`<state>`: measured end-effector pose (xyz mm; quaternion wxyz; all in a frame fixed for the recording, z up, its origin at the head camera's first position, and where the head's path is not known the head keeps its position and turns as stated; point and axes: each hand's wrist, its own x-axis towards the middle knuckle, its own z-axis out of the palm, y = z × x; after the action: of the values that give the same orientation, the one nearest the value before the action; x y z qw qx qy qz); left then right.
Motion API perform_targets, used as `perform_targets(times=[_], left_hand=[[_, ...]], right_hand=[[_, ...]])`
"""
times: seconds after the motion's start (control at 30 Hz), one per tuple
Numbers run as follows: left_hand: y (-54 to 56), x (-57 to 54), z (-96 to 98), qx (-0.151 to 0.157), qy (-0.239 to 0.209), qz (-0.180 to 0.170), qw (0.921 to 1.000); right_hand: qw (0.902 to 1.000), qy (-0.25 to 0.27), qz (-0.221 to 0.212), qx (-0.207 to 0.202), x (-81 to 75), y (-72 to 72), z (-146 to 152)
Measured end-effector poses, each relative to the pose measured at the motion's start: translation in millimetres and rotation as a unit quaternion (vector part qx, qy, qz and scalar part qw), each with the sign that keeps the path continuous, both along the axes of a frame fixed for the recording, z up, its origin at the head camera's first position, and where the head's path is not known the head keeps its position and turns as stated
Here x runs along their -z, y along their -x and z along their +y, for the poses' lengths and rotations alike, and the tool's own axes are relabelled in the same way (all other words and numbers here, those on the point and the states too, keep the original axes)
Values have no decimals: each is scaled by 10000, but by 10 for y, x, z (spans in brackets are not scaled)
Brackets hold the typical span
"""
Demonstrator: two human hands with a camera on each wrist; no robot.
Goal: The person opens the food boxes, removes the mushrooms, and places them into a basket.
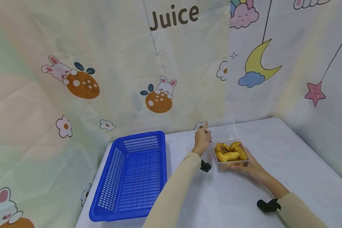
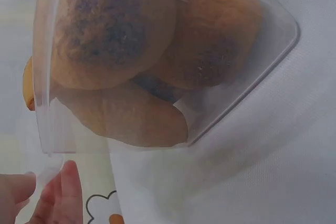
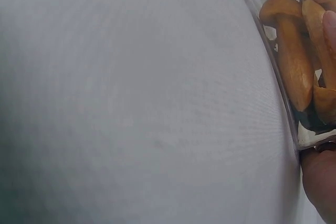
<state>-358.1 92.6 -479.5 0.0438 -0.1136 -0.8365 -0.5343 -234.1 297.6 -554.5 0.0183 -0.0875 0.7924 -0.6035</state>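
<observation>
A clear plastic box [image 1: 221,167] stands on the white table, filled with yellow-brown mushrooms [image 1: 231,155]. Caps and thick stems show through its wall in the right wrist view, where more mushrooms [image 3: 294,59] lie against the side. My right hand [image 1: 252,167] grips the box from the right, its thumb along the front wall and the fingers partly hidden behind. At the box's back left, my left hand [image 1: 202,139] pinches the edge of the raised clear lid [image 1: 234,135] between thumb and fingers [image 2: 68,192], with the index finger extended upward.
A blue perforated plastic basket [image 1: 163,158] sits left of the box, beside my left forearm. Behind the table hangs a printed cloth backdrop [image 1: 117,79] with rabbits, oranges and flowers. Black wrist mounts [image 1: 269,205] stick out from both sleeves.
</observation>
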Motion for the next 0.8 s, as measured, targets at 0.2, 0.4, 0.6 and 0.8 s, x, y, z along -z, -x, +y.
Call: perform_targets(times=[0.2,0.4,0.6,0.8], left_hand=[[-23,36,-24,44,81,-465,9989],[-30,49,-12,-48,164,-754,9970],[-33,37,-4,-195,134,-1272,9916],[11,57,-3,-256,108,-1422,9894]], right_hand=[[10000,57,-24,-41,-12,-15,2],[10000,30,-37,-19,6,-9,9],[10000,59,-28,-29,16,-6,1],[9999,80,-59,-32,-5,0,-10]])
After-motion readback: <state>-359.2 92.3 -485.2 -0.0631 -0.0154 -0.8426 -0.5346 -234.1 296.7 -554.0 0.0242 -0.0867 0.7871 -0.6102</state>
